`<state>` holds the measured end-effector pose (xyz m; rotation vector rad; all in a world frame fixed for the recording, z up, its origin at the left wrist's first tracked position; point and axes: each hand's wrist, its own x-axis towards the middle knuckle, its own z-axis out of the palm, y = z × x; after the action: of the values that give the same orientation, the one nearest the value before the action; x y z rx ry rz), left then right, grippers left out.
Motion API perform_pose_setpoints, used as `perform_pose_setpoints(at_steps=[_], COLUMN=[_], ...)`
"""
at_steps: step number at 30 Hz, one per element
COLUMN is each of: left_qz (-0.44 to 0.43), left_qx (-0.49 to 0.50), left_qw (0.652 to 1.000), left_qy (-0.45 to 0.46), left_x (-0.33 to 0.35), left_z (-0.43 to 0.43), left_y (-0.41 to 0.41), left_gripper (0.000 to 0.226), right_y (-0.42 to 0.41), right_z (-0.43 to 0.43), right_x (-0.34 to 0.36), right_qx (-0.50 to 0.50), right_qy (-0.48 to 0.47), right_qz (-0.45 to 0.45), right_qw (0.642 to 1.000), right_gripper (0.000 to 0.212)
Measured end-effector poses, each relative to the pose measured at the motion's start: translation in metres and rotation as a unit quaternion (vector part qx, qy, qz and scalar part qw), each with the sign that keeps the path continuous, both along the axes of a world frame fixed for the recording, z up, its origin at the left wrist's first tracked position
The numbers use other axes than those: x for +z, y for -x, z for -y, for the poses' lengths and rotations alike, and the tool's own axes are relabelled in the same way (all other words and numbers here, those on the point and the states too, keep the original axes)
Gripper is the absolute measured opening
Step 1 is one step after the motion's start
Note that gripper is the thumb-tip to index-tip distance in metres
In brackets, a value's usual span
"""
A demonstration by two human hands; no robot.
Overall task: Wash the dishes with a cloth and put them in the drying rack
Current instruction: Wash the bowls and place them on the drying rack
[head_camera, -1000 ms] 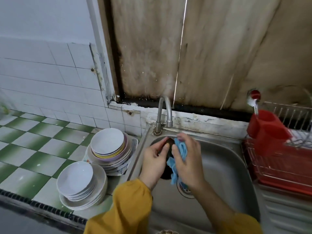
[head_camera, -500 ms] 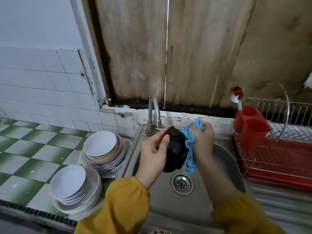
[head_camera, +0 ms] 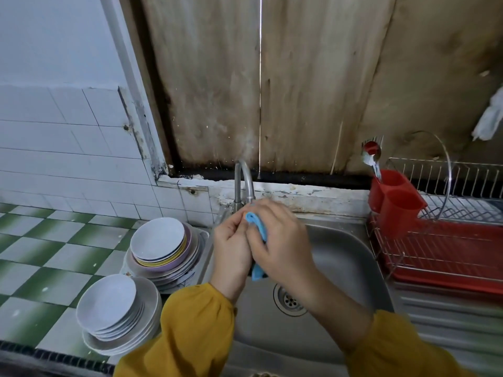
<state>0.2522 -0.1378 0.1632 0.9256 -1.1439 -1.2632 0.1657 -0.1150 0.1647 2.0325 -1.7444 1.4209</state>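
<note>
Over the steel sink (head_camera: 343, 257), just under the tap (head_camera: 244, 178), my two hands are pressed together. My right hand (head_camera: 281, 247) grips a blue cloth (head_camera: 258, 229), which wraps between the palms and hangs out below. My left hand (head_camera: 230, 250) curls round the black dish; both hands hide it almost fully, leaving only a dark sliver between them. The drying rack (head_camera: 446, 257), wire with a red tray, stands to the right of the sink with no dishes in it.
Two stacks of pale plates and bowls, one (head_camera: 159, 240) behind the other (head_camera: 109, 303), sit on the green-checked counter left of the sink. A red cutlery holder (head_camera: 397, 200) with spoons (head_camera: 370, 156) hangs on the rack's left end. The drain (head_camera: 290, 299) lies below my hands.
My hands have closed together and risen toward the tap. The black dish, plainly seen half a second ago, is now covered by both hands and the cloth.
</note>
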Motion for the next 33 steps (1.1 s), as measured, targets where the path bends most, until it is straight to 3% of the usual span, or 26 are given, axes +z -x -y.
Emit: perform_pose_setpoints(at_steps=[2,3,5,6,8,10,12,14,15,17,19,20,22,25,27,29,31,33], left_qz=[-0.005,-0.002,0.011,0.013,-0.013,-0.083,-0.172,-0.229,-0.242,-0.256,-0.247,-0.233,-0.212,-0.231,-0.234,-0.224,-0.222,-0.244], left_qx=[0.001,0.002,0.003,0.004,0.018,0.028,0.022,0.025,0.033,0.047,0.059,0.065,0.079,0.093,0.082,0.056,0.045,0.047], left_qw=[1.000,1.000,1.000,1.000,1.000,0.995,0.981,0.965,0.959,0.951,0.954,0.958,0.965,0.958,0.958,0.961,0.960,0.953], left_qy=[-0.002,0.003,0.016,0.020,0.005,-0.037,-0.087,-0.127,-0.142,-0.165,-0.162,-0.152,-0.134,-0.140,-0.146,-0.153,-0.164,-0.175], left_x=[0.002,0.003,0.005,0.007,0.011,0.017,0.025,0.029,0.030,0.027,0.025,0.024,0.025,0.031,0.031,0.029,0.026,0.025], left_z=[-0.005,-0.009,-0.013,-0.013,-0.007,-0.001,0.002,0.002,0.002,0.003,0.000,-0.002,-0.005,-0.002,0.000,0.000,0.000,0.004], left_y=[-0.004,-0.005,-0.005,-0.004,-0.004,-0.006,-0.011,-0.015,-0.016,-0.016,-0.015,-0.014,-0.012,-0.014,-0.017,-0.015,-0.010,-0.010], left_gripper=[0.030,0.030,0.030,0.031,0.031,0.030,0.028,0.028,0.028,0.029,0.029,0.029,0.030,0.032,0.032,0.033,0.032,0.032], right_y=[0.006,0.012,0.025,0.026,0.011,-0.005,-0.009,-0.007,-0.005,-0.008,-0.005,-0.001,0.000,0.000,0.013,0.023,0.022,0.017], right_z=[0.001,0.007,0.026,0.030,0.024,0.009,0.000,-0.001,-0.002,-0.004,-0.001,0.002,0.002,-0.008,-0.007,-0.002,0.003,0.003], right_x=[0.003,0.010,0.019,0.020,0.015,-0.001,-0.022,-0.034,-0.038,-0.032,-0.020,-0.017,-0.009,-0.007,-0.009,-0.002,0.006,0.008], right_qx=[0.045,0.025,-0.037,-0.065,-0.055,0.021,0.072,0.082,0.090,0.076,0.035,0.021,0.007,0.059,0.078,0.054,0.028,0.048], right_qy=[-0.028,-0.053,-0.122,-0.127,-0.031,0.080,0.147,0.179,0.171,0.117,0.048,0.025,-0.010,-0.004,-0.010,0.003,0.024,0.050], right_qz=[0.024,0.099,0.284,0.311,0.236,0.126,0.018,-0.021,0.008,0.169,0.363,0.415,0.383,0.234,0.182,0.224,0.249,0.196], right_qw=[0.998,0.993,0.950,0.940,0.970,0.989,0.986,0.980,0.981,0.976,0.930,0.909,0.924,0.971,0.980,0.973,0.968,0.978], right_gripper=[0.030,0.023,0.010,0.014,0.019,0.016,0.021,0.022,0.019,0.011,0.015,0.016,0.019,0.019,0.017,0.024,0.016,0.020])
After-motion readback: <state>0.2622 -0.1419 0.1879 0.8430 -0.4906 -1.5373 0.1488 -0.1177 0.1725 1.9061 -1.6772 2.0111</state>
